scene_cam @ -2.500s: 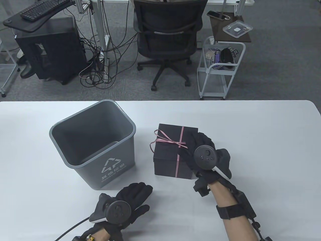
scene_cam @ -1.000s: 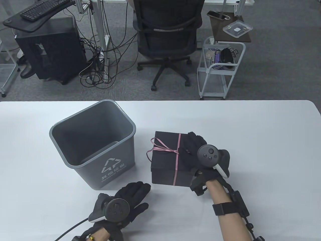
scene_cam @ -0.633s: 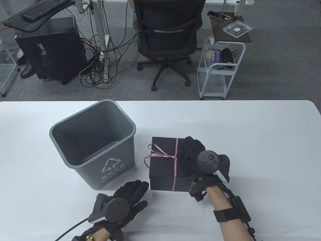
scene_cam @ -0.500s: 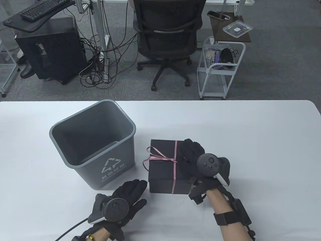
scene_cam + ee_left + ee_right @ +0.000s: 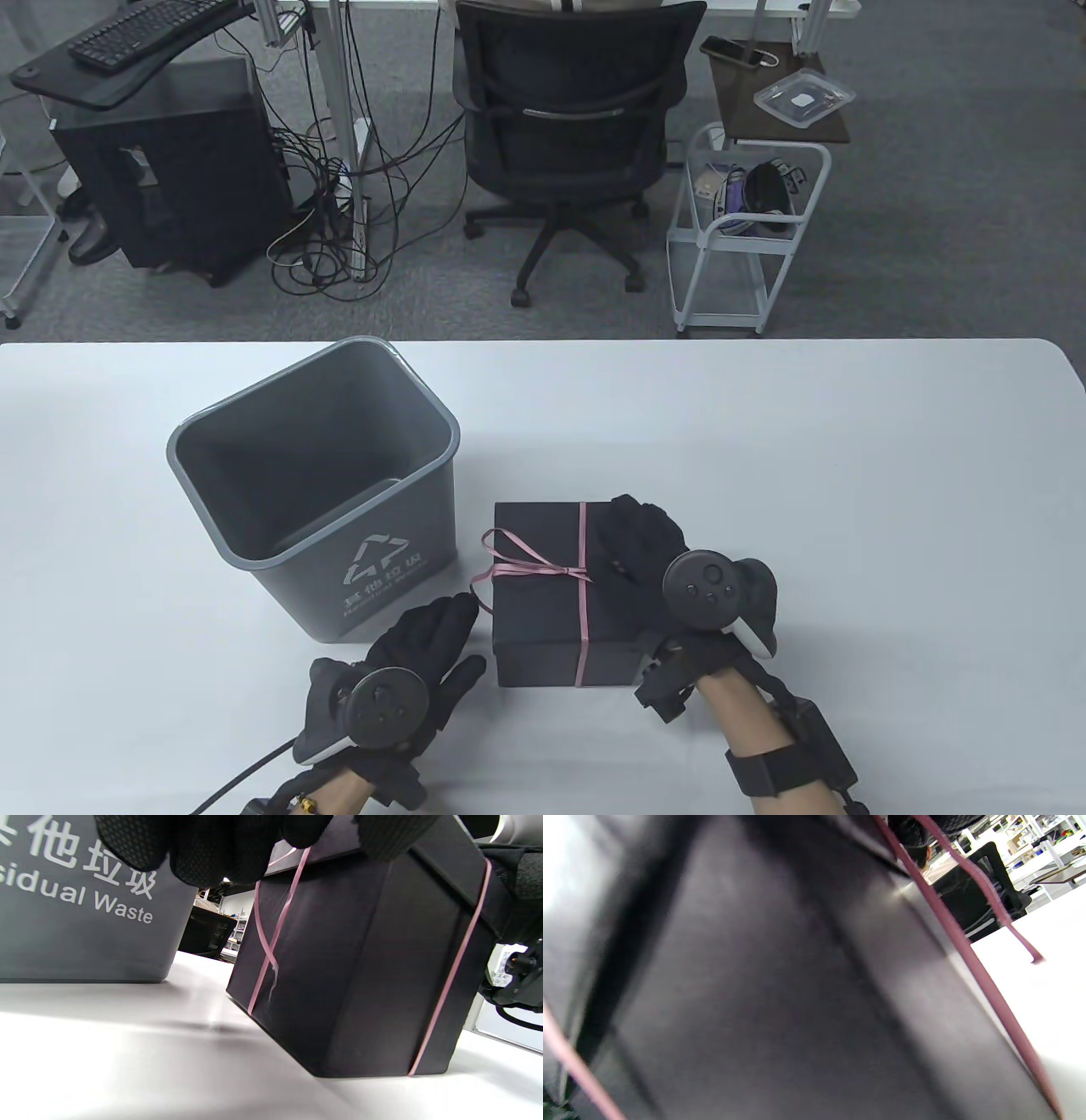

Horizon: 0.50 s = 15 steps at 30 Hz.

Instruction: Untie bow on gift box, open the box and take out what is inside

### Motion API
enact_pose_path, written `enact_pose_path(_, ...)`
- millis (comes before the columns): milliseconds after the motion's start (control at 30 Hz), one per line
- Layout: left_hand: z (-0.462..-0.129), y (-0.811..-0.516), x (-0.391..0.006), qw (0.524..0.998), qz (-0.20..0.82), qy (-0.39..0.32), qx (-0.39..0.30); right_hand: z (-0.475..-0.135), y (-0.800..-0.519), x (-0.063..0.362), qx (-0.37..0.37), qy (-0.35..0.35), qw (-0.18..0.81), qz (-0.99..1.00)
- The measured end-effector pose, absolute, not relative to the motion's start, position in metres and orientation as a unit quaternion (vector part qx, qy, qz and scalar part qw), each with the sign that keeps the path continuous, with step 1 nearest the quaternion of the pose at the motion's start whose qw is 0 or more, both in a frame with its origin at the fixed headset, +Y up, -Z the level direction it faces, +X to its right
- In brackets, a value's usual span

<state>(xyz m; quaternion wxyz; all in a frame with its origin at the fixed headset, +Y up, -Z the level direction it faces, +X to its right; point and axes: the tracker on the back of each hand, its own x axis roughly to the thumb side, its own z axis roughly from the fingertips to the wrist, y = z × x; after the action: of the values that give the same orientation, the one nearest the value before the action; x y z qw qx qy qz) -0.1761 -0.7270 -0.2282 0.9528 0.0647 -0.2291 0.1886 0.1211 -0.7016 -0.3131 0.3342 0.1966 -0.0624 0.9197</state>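
A black gift box [image 5: 543, 624] stands on the white table, tied with a thin pink ribbon whose bow [image 5: 530, 567] lies on the lid. My right hand [image 5: 635, 543] lies over the lid's right side with its fingers curled on the box. My left hand [image 5: 441, 632] rests flat just left of the box, fingers stretched out, the tips close to a hanging ribbon loop. In the left wrist view my fingers [image 5: 203, 849] hover above the box [image 5: 360, 963] and its ribbon [image 5: 271, 938]. The right wrist view is filled by the box wall [image 5: 755, 984] and ribbon [image 5: 967, 950].
A grey waste bin [image 5: 182, 441] stands upright just left of the box, its printed wall [image 5: 85, 921] close to my left hand. Bare white table [image 5: 848, 475] spreads to the right and behind. An office chair [image 5: 568, 127] and a wire cart [image 5: 747, 238] stand beyond the far edge.
My right hand has dragged the box toward the near edge and a little left, squaring it up. My left hand has shifted right until its fingertips are beside the ribbon loop.
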Motion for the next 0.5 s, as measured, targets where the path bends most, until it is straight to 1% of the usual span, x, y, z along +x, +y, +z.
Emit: enact_pose_path(500, -0.2289, -0.7264, -0.1795, 0.954, 0.196, -0.214, 0.071, -0.3047, -0.7021, 0.1167, 0.214, -0.055, 0.342, 0.913)
